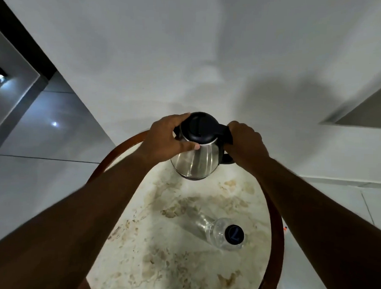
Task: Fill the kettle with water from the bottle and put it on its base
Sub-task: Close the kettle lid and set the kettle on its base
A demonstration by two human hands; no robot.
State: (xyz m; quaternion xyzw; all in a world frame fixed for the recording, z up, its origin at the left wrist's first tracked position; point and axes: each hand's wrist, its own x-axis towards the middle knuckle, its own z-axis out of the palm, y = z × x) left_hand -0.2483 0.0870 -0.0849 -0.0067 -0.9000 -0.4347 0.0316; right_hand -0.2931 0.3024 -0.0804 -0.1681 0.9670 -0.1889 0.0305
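Kettle [195, 153] of shiny steel stood upright at the far edge of the round marble tabletop [180, 264], lid [200, 127] shut, handle pointing right. Left hand [168, 139] cupped its upper body and lid rim; right hand [244, 140] gripped the handle. Nearer, the clear bottle [220, 232] stood capped, apart from both hands.

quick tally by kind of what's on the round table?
Stainless steel electric kettle with black lid: 1, left hand on its body, right hand at its handle
Clear plastic water bottle with dark cap: 1
Total: 2, on the round marble-topped table with wooden rim
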